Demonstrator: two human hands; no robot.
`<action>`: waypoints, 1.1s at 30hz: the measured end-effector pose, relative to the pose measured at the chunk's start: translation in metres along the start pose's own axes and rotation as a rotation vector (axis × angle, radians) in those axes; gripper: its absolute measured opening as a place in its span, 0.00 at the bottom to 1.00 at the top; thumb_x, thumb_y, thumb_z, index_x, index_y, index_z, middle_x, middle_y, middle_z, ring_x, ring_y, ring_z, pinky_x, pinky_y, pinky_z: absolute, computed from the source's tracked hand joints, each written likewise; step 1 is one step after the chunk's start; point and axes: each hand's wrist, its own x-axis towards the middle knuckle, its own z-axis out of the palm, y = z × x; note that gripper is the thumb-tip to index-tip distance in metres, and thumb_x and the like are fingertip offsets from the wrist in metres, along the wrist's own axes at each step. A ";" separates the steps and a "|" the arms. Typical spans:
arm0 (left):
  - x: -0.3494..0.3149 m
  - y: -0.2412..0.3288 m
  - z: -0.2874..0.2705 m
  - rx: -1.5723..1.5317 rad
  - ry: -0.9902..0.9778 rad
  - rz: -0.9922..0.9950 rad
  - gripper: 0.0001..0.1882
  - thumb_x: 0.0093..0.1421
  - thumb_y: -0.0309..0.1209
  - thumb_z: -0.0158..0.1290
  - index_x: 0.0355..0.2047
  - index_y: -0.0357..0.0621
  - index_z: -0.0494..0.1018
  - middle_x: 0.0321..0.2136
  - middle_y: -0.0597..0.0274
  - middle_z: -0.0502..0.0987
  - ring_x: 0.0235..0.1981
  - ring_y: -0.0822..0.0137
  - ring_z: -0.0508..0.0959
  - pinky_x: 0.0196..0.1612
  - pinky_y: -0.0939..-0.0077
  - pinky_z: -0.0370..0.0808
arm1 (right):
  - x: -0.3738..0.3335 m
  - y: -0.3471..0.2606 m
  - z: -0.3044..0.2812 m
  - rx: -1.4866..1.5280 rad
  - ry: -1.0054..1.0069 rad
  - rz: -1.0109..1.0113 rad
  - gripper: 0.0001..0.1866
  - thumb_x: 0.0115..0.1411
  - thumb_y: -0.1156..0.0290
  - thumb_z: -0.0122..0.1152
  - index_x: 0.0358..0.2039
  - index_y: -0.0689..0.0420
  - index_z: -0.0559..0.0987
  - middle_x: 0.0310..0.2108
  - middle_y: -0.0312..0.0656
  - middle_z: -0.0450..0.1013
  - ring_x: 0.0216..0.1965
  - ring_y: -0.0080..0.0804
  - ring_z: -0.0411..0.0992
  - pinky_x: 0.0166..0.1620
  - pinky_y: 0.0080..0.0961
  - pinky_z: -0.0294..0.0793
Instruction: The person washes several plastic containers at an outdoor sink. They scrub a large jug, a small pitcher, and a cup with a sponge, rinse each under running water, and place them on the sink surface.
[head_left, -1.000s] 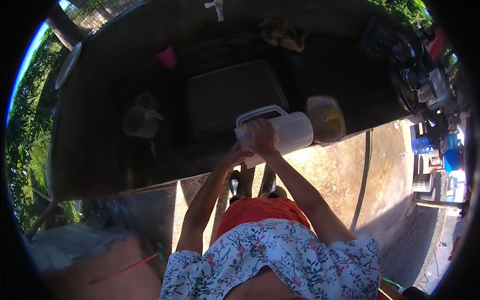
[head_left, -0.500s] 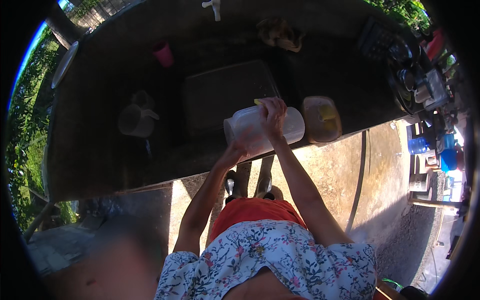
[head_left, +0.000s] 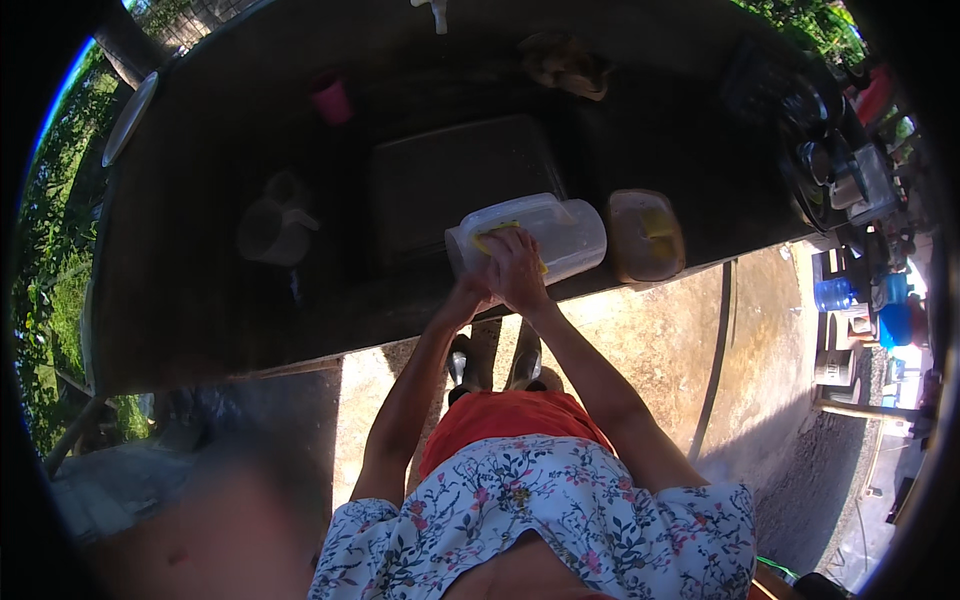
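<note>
A translucent plastic pitcher (head_left: 575, 240) lies on its side along the near edge of the dark counter, its long side handle turned away from me. My right hand (head_left: 514, 268) presses a yellow sponge (head_left: 490, 238) against its wall, toward the left end. My left hand (head_left: 468, 297) holds the pitcher from the near left side; its fingers are partly hidden by the right hand and the pitcher. Just right of the pitcher sits a clear tub (head_left: 632, 262) with yellow pieces in it, perhaps sponge.
A sunken basin (head_left: 450, 165) lies beyond the pitcher, with a white tap (head_left: 438, 15) at the back. To the left are a pink cup (head_left: 331, 100) and a clear mug (head_left: 270, 235). A crumpled cloth (head_left: 565, 68) and stacked dark pans (head_left: 810, 165) stand farther right.
My right hand has slid left and nearer along the pitcher with the sponge, from its far side to beside my left hand. The pitcher stays almost in place.
</note>
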 end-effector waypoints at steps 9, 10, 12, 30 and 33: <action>-0.010 0.025 0.029 -0.280 0.031 0.071 0.46 0.36 0.14 0.41 0.62 0.39 0.46 0.56 0.47 0.62 0.53 0.53 0.68 0.54 0.64 0.67 | 0.006 0.084 -0.043 1.060 0.432 0.801 0.13 0.43 0.84 0.54 0.33 0.62 0.74 0.26 0.41 0.71 0.31 0.30 0.71 0.37 0.26 0.71; -0.007 0.026 0.032 -0.257 0.018 0.108 0.46 0.37 0.13 0.41 0.62 0.39 0.46 0.57 0.46 0.61 0.54 0.50 0.67 0.55 0.63 0.66 | 0.008 0.093 -0.042 0.842 0.438 0.766 0.13 0.43 0.84 0.55 0.32 0.62 0.74 0.26 0.42 0.71 0.31 0.32 0.72 0.37 0.27 0.71; -0.001 0.028 0.037 -0.200 0.050 0.088 0.46 0.38 0.13 0.41 0.63 0.40 0.45 0.56 0.47 0.63 0.53 0.53 0.69 0.53 0.66 0.68 | 0.011 0.105 -0.041 0.416 0.360 0.646 0.11 0.42 0.83 0.57 0.31 0.62 0.74 0.25 0.44 0.71 0.30 0.38 0.72 0.36 0.29 0.71; 0.007 0.028 0.050 -0.325 0.179 0.063 0.13 0.52 0.19 0.46 0.40 0.36 0.68 0.32 0.67 0.70 0.34 0.74 0.72 0.34 0.80 0.69 | 0.020 0.002 -0.013 0.232 -0.044 -0.024 0.18 0.38 0.67 0.68 0.32 0.56 0.77 0.34 0.43 0.72 0.42 0.44 0.69 0.47 0.39 0.65; -0.006 0.007 0.071 -0.231 0.355 0.078 0.08 0.54 0.24 0.50 0.35 0.38 0.71 0.29 0.65 0.73 0.34 0.70 0.74 0.35 0.75 0.71 | 0.005 0.004 -0.010 0.076 -0.070 0.024 0.22 0.39 0.63 0.69 0.36 0.55 0.75 0.40 0.43 0.70 0.48 0.45 0.66 0.52 0.43 0.60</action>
